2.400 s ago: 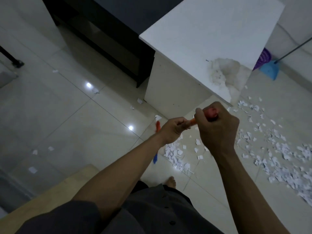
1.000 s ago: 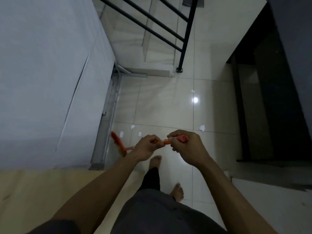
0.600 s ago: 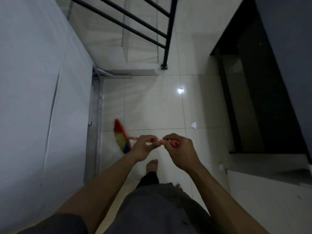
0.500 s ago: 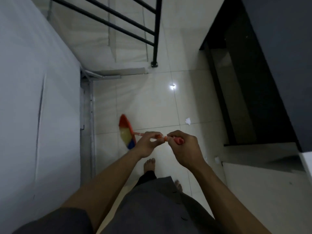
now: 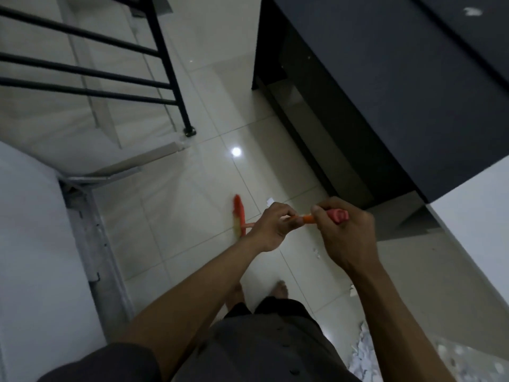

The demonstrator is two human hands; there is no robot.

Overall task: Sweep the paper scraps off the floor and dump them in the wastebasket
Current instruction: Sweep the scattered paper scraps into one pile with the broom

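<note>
Gripping the thin orange broom handle (image 5: 305,217) with both hands, fists close together and almost touching. Clenched round its pinkish end cap with the right hand (image 5: 344,232), fingers curled tight and the cap poking out of the top of the fist. Pinching the shaft just beside that with the left hand (image 5: 271,227), thumb and fingers closed over it.

Beyond the left hand and slightly to its left, down on the pale tiled floor (image 5: 192,194): the broom head (image 5: 239,216), orange and blurred, joined to the handle just past the left knuckles. Cannot tell whether the bristles are touching the tiles.

Just beyond the left hand, near the broom head but apart from it: one small white paper scrap (image 5: 270,201). Under the right hand and wrist: a few stray bits (image 5: 316,252) scattered on the tiles. Low down, to the right of the right forearm: a heap of scraps (image 5: 363,357), partly cut off by the frame edge.

Below both hands, between the forearms: bare feet (image 5: 281,289) on the floor. Far beyond and left of the left hand: a black railing (image 5: 170,64). Beyond and right of the right hand: a dark cabinet (image 5: 385,92), with a white table (image 5: 482,216) edge nearer, to the right of that hand.
</note>
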